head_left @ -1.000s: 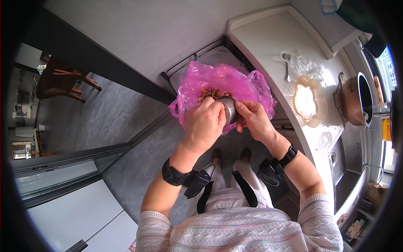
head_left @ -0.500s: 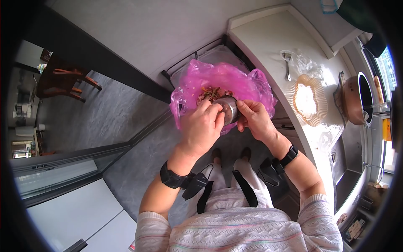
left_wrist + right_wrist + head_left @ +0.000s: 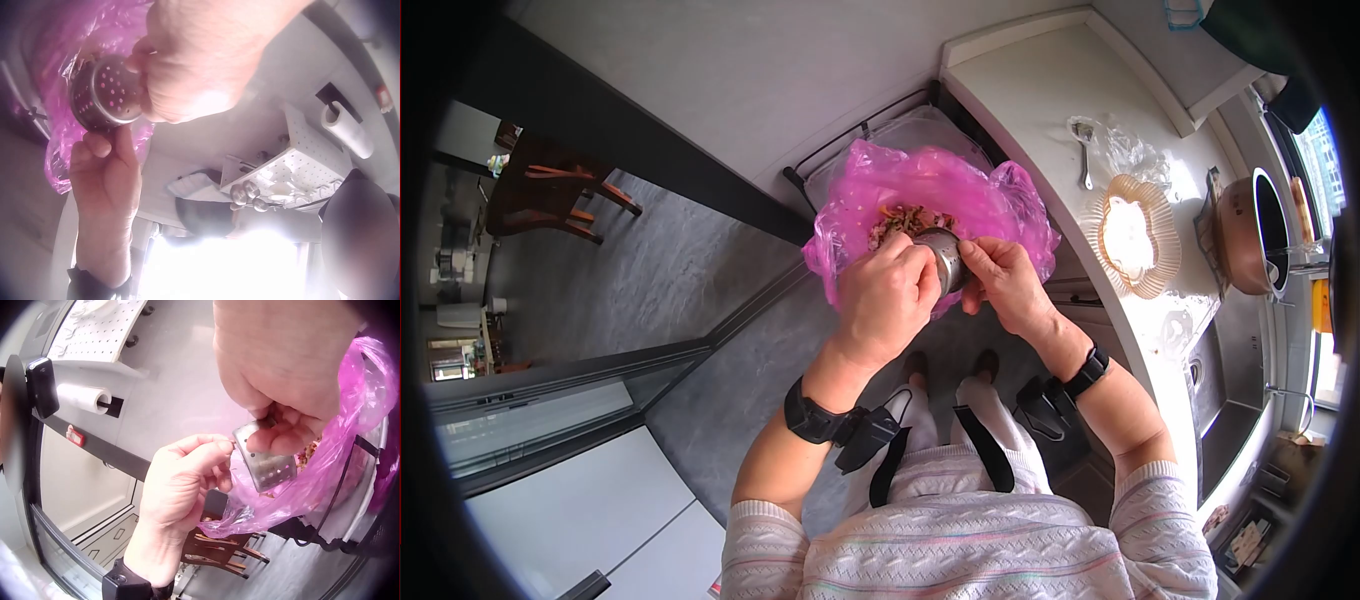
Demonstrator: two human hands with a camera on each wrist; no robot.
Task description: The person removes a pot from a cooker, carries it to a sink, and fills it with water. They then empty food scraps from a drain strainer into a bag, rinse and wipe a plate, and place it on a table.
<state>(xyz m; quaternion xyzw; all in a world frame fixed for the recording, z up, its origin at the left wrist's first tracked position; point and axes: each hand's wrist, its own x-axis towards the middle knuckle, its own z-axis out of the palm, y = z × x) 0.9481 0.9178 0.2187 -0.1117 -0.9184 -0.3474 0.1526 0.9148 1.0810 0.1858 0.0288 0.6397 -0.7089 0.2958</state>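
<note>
A small perforated metal cup (image 3: pixel 943 258) is held between the two hands over a pink plastic bag (image 3: pixel 930 180) with food scraps (image 3: pixel 915 220) inside. The left hand (image 3: pixel 887 300) has curled fingers against the cup's left side; in the right wrist view this hand (image 3: pixel 178 484) pinches at its edge. From the other side, the right hand (image 3: pixel 1008 285) grips the cup (image 3: pixel 265 459) with thumb and fingers. Holes show in the cup's wall and base in the left wrist view, where the left hand (image 3: pixel 194 69) partly covers it. The exact fingertip contact is partly hidden.
On the counter (image 3: pixel 1025 95) at the right lie a fork (image 3: pixel 1086 160), crumpled clear plastic and a ribbed dish (image 3: pixel 1165 240). A copper-coloured pot (image 3: pixel 1240 235) stands beyond, near the sink (image 3: pixel 1235 350). A black rack frame (image 3: pixel 795 180) stands behind the bag.
The left hand has shifted slightly up and right since half a second ago, and the cup has turned a little. The right hand stays almost still, gripping it throughout.
</note>
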